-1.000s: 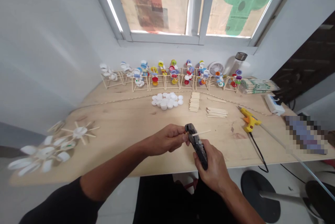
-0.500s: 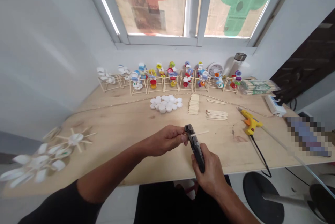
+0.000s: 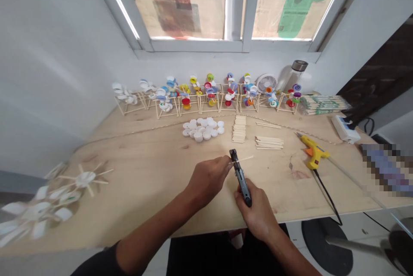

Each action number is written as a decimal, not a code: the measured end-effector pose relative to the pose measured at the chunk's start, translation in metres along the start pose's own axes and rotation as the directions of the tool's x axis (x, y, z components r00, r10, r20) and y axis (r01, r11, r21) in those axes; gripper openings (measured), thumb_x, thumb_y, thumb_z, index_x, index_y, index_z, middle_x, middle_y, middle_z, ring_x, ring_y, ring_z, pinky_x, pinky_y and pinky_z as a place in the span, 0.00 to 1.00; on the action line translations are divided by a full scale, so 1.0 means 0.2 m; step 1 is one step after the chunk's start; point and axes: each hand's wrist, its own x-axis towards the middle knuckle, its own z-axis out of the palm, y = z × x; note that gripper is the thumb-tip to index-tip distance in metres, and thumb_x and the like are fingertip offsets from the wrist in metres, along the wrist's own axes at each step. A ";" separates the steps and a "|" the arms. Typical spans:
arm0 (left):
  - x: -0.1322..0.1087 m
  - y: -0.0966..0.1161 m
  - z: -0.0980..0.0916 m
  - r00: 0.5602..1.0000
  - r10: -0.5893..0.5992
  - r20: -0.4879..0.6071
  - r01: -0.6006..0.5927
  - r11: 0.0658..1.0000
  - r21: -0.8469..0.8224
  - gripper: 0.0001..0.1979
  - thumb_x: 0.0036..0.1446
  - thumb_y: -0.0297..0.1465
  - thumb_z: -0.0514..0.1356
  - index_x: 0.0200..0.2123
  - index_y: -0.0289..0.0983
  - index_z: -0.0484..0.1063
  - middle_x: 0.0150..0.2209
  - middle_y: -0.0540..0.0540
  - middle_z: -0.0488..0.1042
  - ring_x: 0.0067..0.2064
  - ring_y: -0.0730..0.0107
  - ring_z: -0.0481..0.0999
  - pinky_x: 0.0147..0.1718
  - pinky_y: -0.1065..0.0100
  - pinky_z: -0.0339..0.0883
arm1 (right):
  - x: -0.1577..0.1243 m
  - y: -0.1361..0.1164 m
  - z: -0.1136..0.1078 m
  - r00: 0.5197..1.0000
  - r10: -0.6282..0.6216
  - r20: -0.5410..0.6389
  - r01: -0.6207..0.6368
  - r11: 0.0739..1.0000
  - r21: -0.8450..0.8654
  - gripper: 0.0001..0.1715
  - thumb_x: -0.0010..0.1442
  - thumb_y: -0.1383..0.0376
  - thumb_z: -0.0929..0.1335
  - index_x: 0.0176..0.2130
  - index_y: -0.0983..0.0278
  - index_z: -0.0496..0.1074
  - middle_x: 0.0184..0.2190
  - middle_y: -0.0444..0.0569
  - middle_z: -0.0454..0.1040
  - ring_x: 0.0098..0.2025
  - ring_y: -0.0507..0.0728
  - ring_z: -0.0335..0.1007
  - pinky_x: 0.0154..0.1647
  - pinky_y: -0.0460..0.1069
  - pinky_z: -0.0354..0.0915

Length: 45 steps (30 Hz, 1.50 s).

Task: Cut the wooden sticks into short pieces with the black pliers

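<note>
My right hand (image 3: 258, 209) is closed around the handles of dark metal pliers (image 3: 240, 179), whose jaws point away from me over the table. Across those jaws lies a thin wooden stick (image 3: 247, 158), its free end sticking out to the right. My left hand (image 3: 209, 177) pinches the stick's other end just left of the jaws; the fingertips are partly hidden. Beyond my hands are a pile of white bottle caps (image 3: 203, 130), a stack of short sticks (image 3: 239, 130) and a bundle of longer sticks (image 3: 269, 142).
A yellow glue gun (image 3: 312, 151) lies at the right, its cord hanging over the edge. Small stick-and-cap wheels on frames (image 3: 209, 95) line the wall. White wheels (image 3: 40, 211) lie at the left. A power strip (image 3: 345, 130) and packed sticks (image 3: 322, 105) are back right.
My left hand has turned, its back now more toward me. The pliers have rotated to show their narrow edge, still across the stick. The view has shifted slightly.
</note>
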 end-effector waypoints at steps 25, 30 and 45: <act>-0.01 -0.01 0.13 0.956 0.070 -0.285 0.009 0.964 0.266 0.10 0.60 0.30 0.47 0.32 0.35 0.67 0.24 0.49 0.66 0.26 0.73 0.66 0.25 0.73 0.55 | 0.01 0.00 0.02 0.997 0.043 -0.058 -0.042 0.999 0.017 0.03 0.52 0.66 0.62 0.30 0.63 0.65 0.24 0.45 0.71 0.27 0.55 0.67 0.29 0.46 0.57; -0.04 0.01 0.09 0.904 0.251 -0.346 -0.110 0.919 0.380 0.07 0.58 0.29 0.50 0.34 0.35 0.67 0.20 0.51 0.62 0.21 0.75 0.60 0.21 0.71 0.51 | -0.05 -0.03 0.00 0.999 0.035 -0.032 -0.034 0.999 0.027 0.07 0.52 0.66 0.62 0.35 0.63 0.65 0.23 0.43 0.69 0.26 0.54 0.66 0.29 0.46 0.57; -0.07 0.01 -0.02 0.897 0.365 -0.250 -0.272 0.900 0.341 0.08 0.59 0.27 0.47 0.32 0.34 0.65 0.19 0.52 0.63 0.20 0.76 0.61 0.20 0.72 0.52 | -0.15 -0.08 -0.01 0.996 0.067 0.060 -0.078 0.977 0.199 0.07 0.52 0.65 0.62 0.35 0.63 0.64 0.22 0.41 0.64 0.25 0.52 0.62 0.28 0.45 0.58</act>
